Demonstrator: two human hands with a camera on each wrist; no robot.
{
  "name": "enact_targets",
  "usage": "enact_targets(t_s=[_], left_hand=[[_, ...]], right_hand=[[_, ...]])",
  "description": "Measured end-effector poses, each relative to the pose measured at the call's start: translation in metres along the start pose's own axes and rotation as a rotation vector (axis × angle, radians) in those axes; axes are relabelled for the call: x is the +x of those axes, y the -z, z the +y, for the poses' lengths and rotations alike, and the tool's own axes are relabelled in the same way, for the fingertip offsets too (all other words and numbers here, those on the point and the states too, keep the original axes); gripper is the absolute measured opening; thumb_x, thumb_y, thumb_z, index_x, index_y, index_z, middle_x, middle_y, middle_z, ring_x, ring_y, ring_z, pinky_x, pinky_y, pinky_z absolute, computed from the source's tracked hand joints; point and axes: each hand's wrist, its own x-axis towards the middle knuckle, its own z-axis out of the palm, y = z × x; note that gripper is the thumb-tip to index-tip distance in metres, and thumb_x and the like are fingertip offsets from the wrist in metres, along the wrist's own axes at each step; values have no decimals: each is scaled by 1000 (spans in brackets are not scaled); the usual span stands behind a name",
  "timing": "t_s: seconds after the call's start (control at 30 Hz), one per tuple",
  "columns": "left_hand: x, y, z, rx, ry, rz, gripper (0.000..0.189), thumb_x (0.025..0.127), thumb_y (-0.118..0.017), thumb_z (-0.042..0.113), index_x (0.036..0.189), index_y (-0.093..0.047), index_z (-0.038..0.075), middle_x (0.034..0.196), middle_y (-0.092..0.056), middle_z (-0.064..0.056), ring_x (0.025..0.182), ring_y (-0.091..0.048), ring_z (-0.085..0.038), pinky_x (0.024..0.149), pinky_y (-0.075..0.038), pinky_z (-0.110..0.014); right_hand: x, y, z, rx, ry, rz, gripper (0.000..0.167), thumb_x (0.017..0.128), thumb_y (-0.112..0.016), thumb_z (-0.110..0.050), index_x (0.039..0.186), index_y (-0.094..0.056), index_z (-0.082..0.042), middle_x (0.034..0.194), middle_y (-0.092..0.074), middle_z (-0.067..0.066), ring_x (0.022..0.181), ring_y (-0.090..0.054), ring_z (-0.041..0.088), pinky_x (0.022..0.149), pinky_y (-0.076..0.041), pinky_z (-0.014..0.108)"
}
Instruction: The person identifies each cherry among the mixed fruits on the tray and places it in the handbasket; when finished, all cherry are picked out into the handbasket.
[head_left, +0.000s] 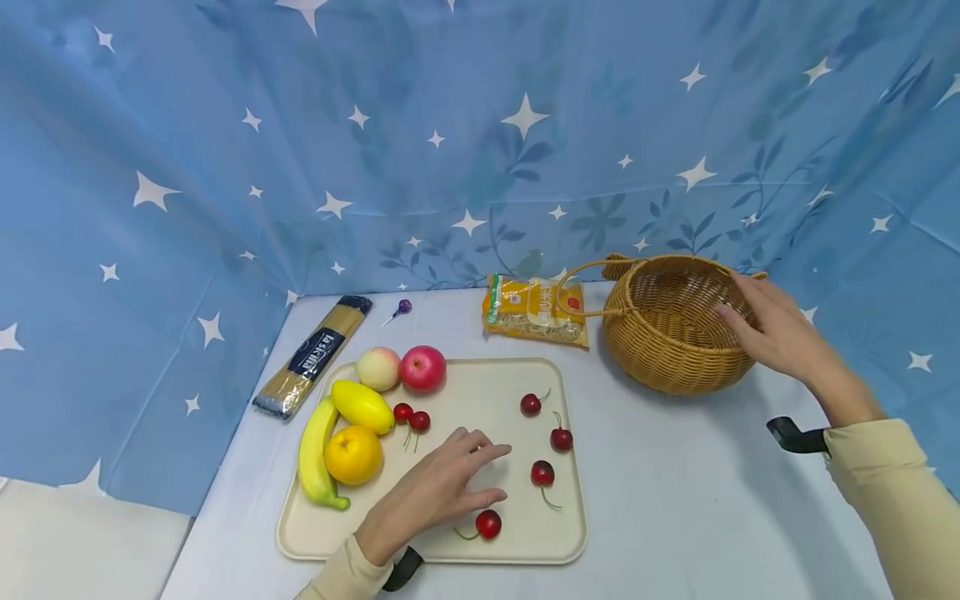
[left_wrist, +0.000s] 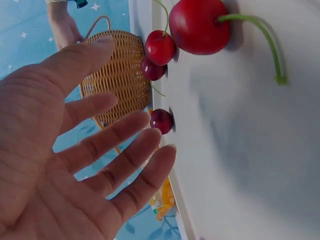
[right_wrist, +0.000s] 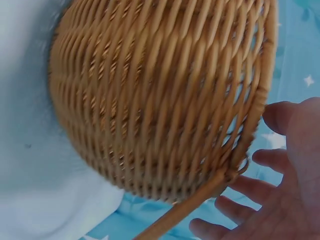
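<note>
Above the right part of a cream tray (head_left: 517, 546) hovers my left hand (head_left: 450, 479), its fingers spread and loosely bent with nothing between them. Close by its thumb lies a cherry (head_left: 488, 524) with a green stem. Further cherries lie along the tray's right side: one (head_left: 542, 473), another (head_left: 561, 439) and a darker one (head_left: 531, 405). My right hand (head_left: 783, 329) is at the right rim of a round wicker basket (head_left: 660, 367). In the right wrist view its thumb (right_wrist: 280, 117) comes right at the rim and its fingers are spread beside the handle joint.
The tray's left side holds a banana (head_left: 311, 454), an orange (head_left: 354, 455), a yellow mango-like fruit (head_left: 363, 407), a peach (head_left: 378, 368), a red apple (head_left: 423, 368) and two cherries (head_left: 411, 417). Behind lie a spaghetti pack (head_left: 313, 357), a lollipop (head_left: 404, 307) and a yellow food packet (head_left: 534, 310).
</note>
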Motion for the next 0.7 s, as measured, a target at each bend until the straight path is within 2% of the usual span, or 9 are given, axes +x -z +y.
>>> enact_targets(t_s=[0.13, 0.3, 0.43, 0.53, 0.63, 0.67, 0.7], left_hand=[[-3, -1, 1, -63, -23, -69, 52, 98, -80, 36, 145, -67, 19, 125, -69, 0, 111, -56, -13, 96, -57, -23], [-7, -3, 2, -140, -46, -163, 51, 97, -82, 33, 145, -68, 20, 130, -69, 2, 114, -55, -9, 98, -55, -18], [-8, -5, 1, -146, -81, -186, 52, 96, -83, 33, 144, -68, 21, 133, -69, 3, 118, -56, -8, 101, -55, -17], [-9, -6, 1, -163, -100, -192, 52, 96, -83, 34, 144, -68, 21, 134, -69, 4, 121, -56, -9, 104, -55, -19], [-10, -8, 0, -183, -108, -199, 52, 97, -81, 37, 144, -67, 22, 137, -68, 6, 124, -57, -9, 107, -55, -20], [-10, -8, 0, -193, -108, -202, 52, 97, -80, 39, 145, -67, 22, 138, -67, 7, 125, -57, -9, 107, -55, -20], [-10, -9, -1, -198, -110, -202, 52, 98, -79, 40, 145, -67, 23, 139, -67, 7, 126, -57, -9, 108, -55, -20]], right_hand=[[-1, 3, 12, -2, -37, -18, 74, 114, -45, -34, 168, -17, 7, 164, -23, 48, 150, -20, 71, 113, -24, 88], [-5, 5, 24, 19, -129, -71, 79, 115, -39, -38, 168, -4, 8, 167, -10, 48, 150, -16, 72, 111, -24, 89], [-5, 2, 30, 68, -195, -82, 75, 116, -32, -34, 167, 2, 9, 164, -10, 52, 146, -19, 74, 107, -26, 90], [-2, -1, 34, 164, -275, -91, 72, 116, -25, -34, 168, 9, 3, 166, 3, 50, 150, -9, 74, 111, -22, 90], [1, -4, 39, 303, -333, -128, 70, 115, -19, -36, 169, 18, -10, 170, 21, 40, 155, 3, 69, 116, -19, 88], [2, -4, 41, 355, -345, -144, 69, 115, -17, -37, 168, 21, -14, 170, 27, 36, 156, 6, 67, 118, -20, 86], [2, -4, 44, 394, -348, -158, 69, 115, -16, -36, 168, 23, -17, 170, 30, 33, 157, 7, 66, 123, -29, 77]])
